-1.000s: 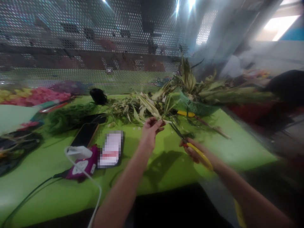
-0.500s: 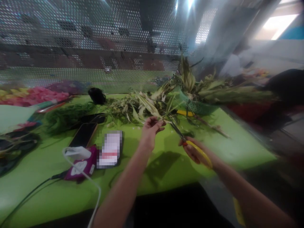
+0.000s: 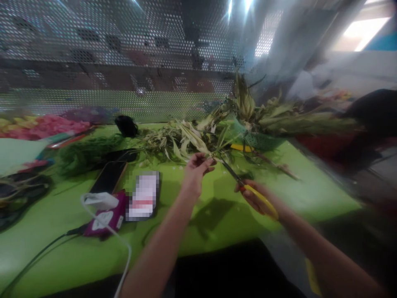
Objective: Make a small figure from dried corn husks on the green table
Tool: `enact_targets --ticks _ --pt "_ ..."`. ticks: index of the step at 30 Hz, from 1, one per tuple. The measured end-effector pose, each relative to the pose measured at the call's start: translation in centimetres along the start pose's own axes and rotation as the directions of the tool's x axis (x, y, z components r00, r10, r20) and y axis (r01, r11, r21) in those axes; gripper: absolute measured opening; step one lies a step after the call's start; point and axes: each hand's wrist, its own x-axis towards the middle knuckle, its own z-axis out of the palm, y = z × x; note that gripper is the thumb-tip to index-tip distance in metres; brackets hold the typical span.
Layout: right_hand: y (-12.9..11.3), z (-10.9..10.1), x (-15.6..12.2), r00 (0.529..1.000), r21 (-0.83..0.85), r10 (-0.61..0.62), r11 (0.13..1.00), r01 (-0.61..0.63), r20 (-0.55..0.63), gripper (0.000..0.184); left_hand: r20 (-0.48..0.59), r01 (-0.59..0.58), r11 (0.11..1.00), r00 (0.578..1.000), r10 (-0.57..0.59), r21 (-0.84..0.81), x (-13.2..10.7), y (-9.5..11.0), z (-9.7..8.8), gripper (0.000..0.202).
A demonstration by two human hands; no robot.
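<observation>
My left hand (image 3: 200,165) is closed in a pinch above the middle of the green table, holding the end of a piece of dried corn husk (image 3: 216,159). Scissors (image 3: 260,196) with a yellow handle are gripped in my right hand (image 3: 256,203). Their dark blades point up and left, with the tips right at the husk by my left fingertips. Whether the blades touch the husk is too blurred to tell. Just behind both hands lies a heap of dry husks and leaves (image 3: 192,138).
A green basket (image 3: 263,140) holding more husks stands behind right, near a yellow-handled tool (image 3: 242,147). Left are a phone with a lit screen (image 3: 144,196), a dark phone (image 3: 109,177), a purple power box (image 3: 107,219) with cables, and green netting (image 3: 87,153). Perforated metal rises behind.
My right hand and the scissors have shifted very slightly to the right. My left hand keeps its pinch in the same place.
</observation>
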Motion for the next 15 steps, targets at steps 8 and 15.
enact_targets --ticks 8,15 --pt "1.2 -1.0 0.4 0.988 -0.275 -0.120 0.957 0.089 -0.098 0.039 0.003 0.017 1.000 1.000 -0.017 0.009 0.4 -0.1 -0.5 0.042" --pt "1.7 -3.9 0.1 0.973 -0.600 -0.152 0.800 0.016 -0.176 0.036 0.032 0.039 0.998 0.999 -0.041 0.053 0.4 0.1 -0.5 0.042"
